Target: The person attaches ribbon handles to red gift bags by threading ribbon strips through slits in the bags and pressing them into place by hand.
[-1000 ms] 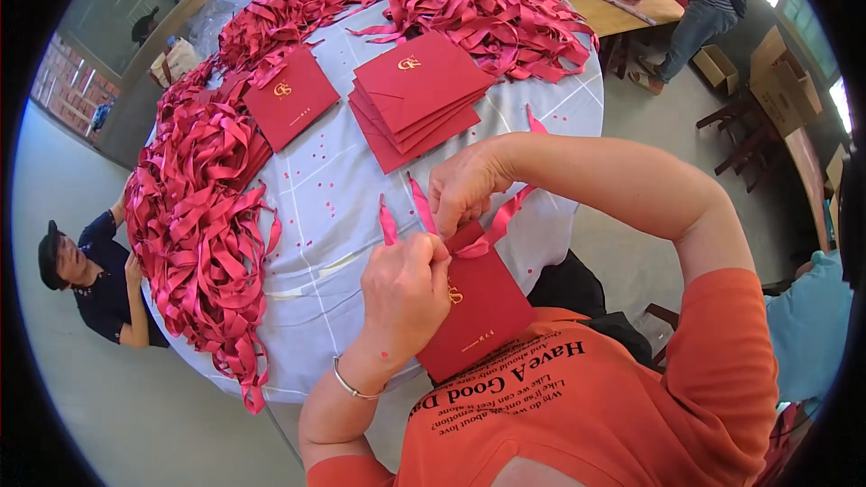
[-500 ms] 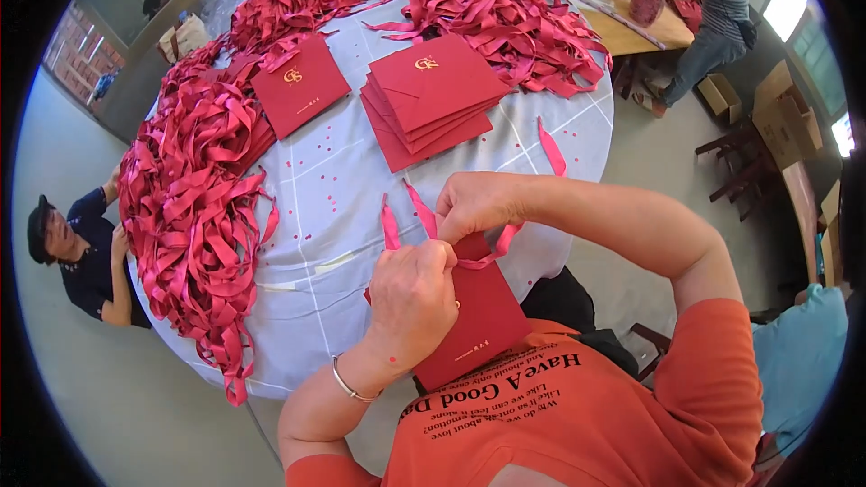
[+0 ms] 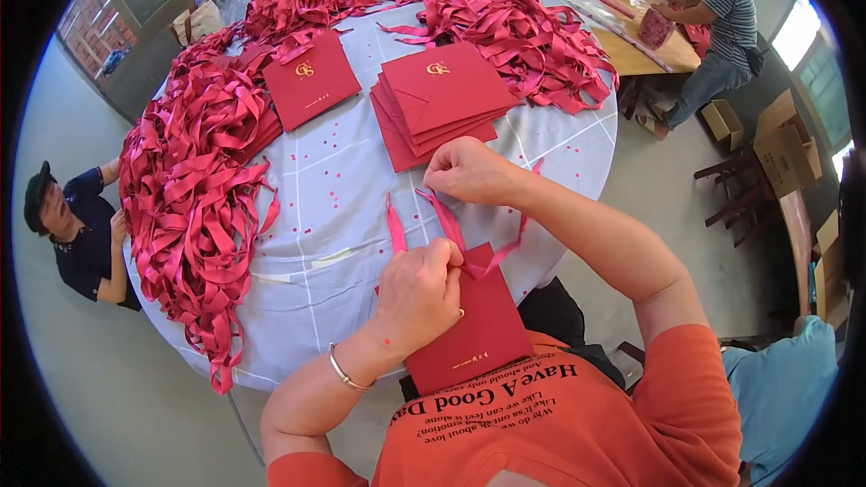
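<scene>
A red paper gift bag (image 3: 483, 329) lies flat against my body at the table's near edge. My left hand (image 3: 419, 289) is closed over the bag's upper edge, its fingertips pressed together around the ribbon there. Beyond it, my right hand (image 3: 471, 171) pinches the tip of a rose-red ribbon (image 3: 448, 224), which runs back toward the left fingers. A second ribbon end (image 3: 396, 225) sticks up left of it, and a loop of ribbon (image 3: 494, 257) curves out to the right. My left hand hides where the ribbon meets the bag.
Several red bags (image 3: 442, 95) are stacked ahead, another bag (image 3: 311, 81) lying to their left. Heaped ribboned bags (image 3: 194, 189) line the table's left and far sides. Red paper dots dot the pale tablecloth (image 3: 311, 189). People stand at left and far right; cardboard boxes (image 3: 783, 149) sit at right.
My right hand has moved up and away from my left hand, drawing the ribbon end out with it. My left hand stays closed at the bag's top. The view has shifted slightly.
</scene>
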`<state>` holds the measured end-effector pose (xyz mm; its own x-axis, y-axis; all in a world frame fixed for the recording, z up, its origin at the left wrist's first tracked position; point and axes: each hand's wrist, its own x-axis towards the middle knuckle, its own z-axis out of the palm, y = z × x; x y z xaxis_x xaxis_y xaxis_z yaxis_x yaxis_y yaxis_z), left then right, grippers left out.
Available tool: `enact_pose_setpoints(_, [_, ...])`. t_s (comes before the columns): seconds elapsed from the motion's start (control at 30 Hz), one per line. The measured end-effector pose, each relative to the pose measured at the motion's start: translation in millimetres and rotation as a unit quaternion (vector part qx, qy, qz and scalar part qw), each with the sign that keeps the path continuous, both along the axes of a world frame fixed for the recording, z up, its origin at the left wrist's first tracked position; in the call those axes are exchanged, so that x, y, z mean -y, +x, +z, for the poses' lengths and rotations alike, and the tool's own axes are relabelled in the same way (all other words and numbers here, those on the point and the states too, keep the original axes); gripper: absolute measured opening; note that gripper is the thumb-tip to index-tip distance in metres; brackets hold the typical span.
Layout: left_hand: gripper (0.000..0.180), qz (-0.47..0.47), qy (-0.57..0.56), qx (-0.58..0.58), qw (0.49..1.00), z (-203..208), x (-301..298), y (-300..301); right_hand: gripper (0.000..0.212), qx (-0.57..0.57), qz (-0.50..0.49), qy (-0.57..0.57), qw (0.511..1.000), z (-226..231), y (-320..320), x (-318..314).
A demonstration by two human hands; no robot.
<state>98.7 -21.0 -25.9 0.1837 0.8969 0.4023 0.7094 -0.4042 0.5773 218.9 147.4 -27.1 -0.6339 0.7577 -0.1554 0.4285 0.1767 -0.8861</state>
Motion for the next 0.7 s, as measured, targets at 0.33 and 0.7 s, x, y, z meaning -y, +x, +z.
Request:
enact_pose_setpoints(0.33, [0.02, 0.009, -0.074, 0.014, 0.997, 3, 1, -1, 0.021, 0.028, -0.013, 0.089, 0.996, -8, -8, 2])
enact_pose_setpoints(0.7, [0.022, -0.004, -0.096, 0.009, 0.995, 6, 2, -4, 0.021, 0.086, -0.003, 0.145, 0.986, 11, 17, 28])
